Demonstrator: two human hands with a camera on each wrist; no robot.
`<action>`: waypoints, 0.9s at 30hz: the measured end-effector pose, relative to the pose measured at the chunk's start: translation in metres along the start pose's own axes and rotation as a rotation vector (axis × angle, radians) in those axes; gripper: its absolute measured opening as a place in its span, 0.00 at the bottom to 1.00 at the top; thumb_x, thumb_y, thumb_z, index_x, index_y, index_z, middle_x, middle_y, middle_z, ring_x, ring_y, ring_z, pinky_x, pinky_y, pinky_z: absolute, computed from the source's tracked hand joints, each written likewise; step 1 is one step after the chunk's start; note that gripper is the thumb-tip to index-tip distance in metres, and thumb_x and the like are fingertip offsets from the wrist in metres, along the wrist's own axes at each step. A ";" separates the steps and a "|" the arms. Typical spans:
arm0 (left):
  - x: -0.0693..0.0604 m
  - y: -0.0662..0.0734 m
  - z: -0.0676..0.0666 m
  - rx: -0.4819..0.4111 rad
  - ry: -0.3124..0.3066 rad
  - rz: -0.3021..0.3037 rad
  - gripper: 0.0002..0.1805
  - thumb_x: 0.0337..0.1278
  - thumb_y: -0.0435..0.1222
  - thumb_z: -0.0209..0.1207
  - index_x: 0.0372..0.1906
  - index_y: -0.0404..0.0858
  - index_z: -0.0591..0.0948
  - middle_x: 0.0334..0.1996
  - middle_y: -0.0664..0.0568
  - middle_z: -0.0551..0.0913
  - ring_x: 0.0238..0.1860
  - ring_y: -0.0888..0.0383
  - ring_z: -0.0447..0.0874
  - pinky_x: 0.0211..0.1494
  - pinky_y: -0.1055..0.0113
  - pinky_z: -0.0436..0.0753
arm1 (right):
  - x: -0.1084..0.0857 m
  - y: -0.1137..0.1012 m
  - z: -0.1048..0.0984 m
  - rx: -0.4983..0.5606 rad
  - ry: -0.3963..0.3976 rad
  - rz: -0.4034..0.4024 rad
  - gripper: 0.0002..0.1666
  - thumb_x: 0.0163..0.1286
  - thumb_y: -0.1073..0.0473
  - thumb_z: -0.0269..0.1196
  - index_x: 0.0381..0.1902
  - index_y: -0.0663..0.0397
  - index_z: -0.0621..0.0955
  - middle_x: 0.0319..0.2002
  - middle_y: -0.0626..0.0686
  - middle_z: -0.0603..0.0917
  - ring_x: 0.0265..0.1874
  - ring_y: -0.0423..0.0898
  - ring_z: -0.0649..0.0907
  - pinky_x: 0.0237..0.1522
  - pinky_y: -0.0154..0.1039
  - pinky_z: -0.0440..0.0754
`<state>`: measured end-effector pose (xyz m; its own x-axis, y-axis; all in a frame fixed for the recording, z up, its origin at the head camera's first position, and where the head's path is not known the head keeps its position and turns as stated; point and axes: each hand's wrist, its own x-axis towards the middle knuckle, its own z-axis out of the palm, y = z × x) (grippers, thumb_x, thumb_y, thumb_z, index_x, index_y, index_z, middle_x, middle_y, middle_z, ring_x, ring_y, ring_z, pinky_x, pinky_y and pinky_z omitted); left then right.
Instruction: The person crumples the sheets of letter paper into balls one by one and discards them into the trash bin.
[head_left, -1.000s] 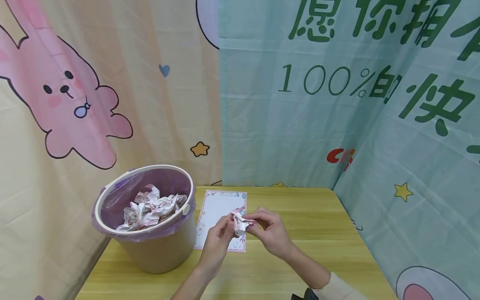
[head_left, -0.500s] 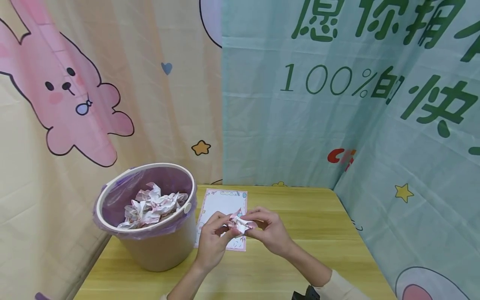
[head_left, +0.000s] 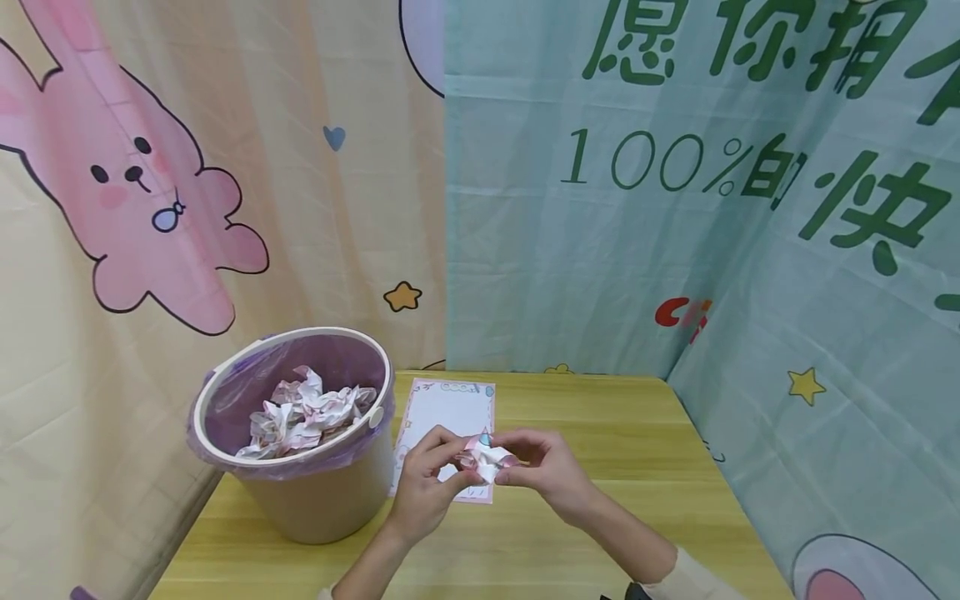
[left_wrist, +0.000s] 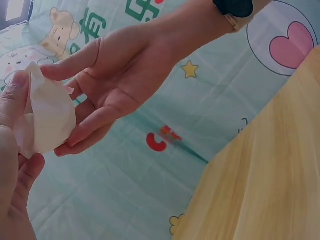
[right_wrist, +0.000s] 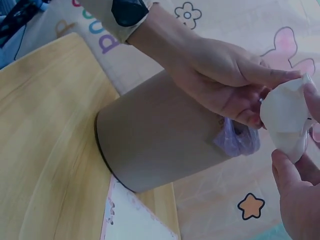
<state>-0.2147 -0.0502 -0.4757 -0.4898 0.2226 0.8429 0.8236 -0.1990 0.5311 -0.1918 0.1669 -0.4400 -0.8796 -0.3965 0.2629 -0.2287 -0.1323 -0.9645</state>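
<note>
A crumpled piece of white paper with pink printed edges (head_left: pixel 486 460) is held up between both hands over the front part of a flat sheet. My left hand (head_left: pixel 424 490) pinches its left side between thumb and fingers. On the other side, my right hand (head_left: pixel 553 477) pinches the right edge. In the left wrist view the paper (left_wrist: pixel 52 117) shows its pale side, folded and bent. The right wrist view also has the paper (right_wrist: pixel 285 117) between the fingertips of both hands. Beneath the hands, the flat sheet with a pink decorated border (head_left: pixel 448 408) lies on the table, partly hidden.
At the left of the wooden table (head_left: pixel 600 533) stands a beige bin (head_left: pixel 322 508) with a white rim and purple liner. Several crumpled papers (head_left: pixel 311 417) lie inside it. Printed cloth curtains (head_left: pixel 555 275) hang behind and at the sides.
Both hands have shifted slightly down with the paper. The fingers have changed their hold on it, and the paper looks more spread and turned than before. The bin and flat sheet stay put.
</note>
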 end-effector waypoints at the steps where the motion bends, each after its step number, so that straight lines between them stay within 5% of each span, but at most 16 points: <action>1: 0.001 0.000 0.000 0.024 -0.006 0.018 0.25 0.59 0.42 0.68 0.52 0.24 0.85 0.37 0.44 0.77 0.35 0.55 0.78 0.37 0.73 0.82 | -0.001 -0.001 0.000 0.006 -0.001 0.025 0.31 0.64 0.67 0.74 0.63 0.74 0.78 0.58 0.61 0.83 0.45 0.46 0.84 0.48 0.41 0.87; 7: 0.005 0.001 -0.001 0.064 -0.021 0.096 0.24 0.60 0.42 0.68 0.52 0.25 0.86 0.38 0.44 0.79 0.32 0.53 0.78 0.34 0.70 0.81 | -0.003 -0.008 0.005 0.009 -0.046 0.047 0.30 0.68 0.68 0.69 0.67 0.72 0.76 0.58 0.62 0.83 0.41 0.44 0.84 0.50 0.39 0.86; 18: 0.005 0.002 0.007 -0.155 -0.028 0.078 0.14 0.61 0.23 0.67 0.50 0.18 0.83 0.38 0.36 0.78 0.42 0.56 0.80 0.43 0.72 0.85 | -0.003 -0.013 0.012 0.007 0.085 0.106 0.21 0.65 0.71 0.71 0.54 0.78 0.83 0.43 0.56 0.89 0.41 0.46 0.87 0.48 0.40 0.86; 21: 0.005 0.001 0.007 -0.174 -0.035 0.039 0.12 0.59 0.19 0.65 0.48 0.19 0.84 0.37 0.36 0.77 0.43 0.57 0.81 0.44 0.71 0.85 | -0.002 -0.013 0.012 0.007 0.121 0.135 0.18 0.64 0.72 0.72 0.50 0.78 0.84 0.41 0.58 0.89 0.40 0.47 0.87 0.47 0.40 0.86; 27: -0.001 -0.003 0.005 -0.215 -0.001 -0.181 0.17 0.61 0.17 0.63 0.55 0.21 0.83 0.43 0.37 0.77 0.46 0.61 0.80 0.45 0.73 0.85 | 0.003 -0.006 0.013 0.005 0.163 0.138 0.16 0.64 0.72 0.71 0.49 0.77 0.85 0.41 0.58 0.89 0.40 0.46 0.86 0.47 0.39 0.86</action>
<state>-0.2151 -0.0455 -0.4784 -0.6235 0.2736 0.7324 0.6430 -0.3535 0.6795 -0.1874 0.1550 -0.4329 -0.9583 -0.2595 0.1202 -0.0994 -0.0918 -0.9908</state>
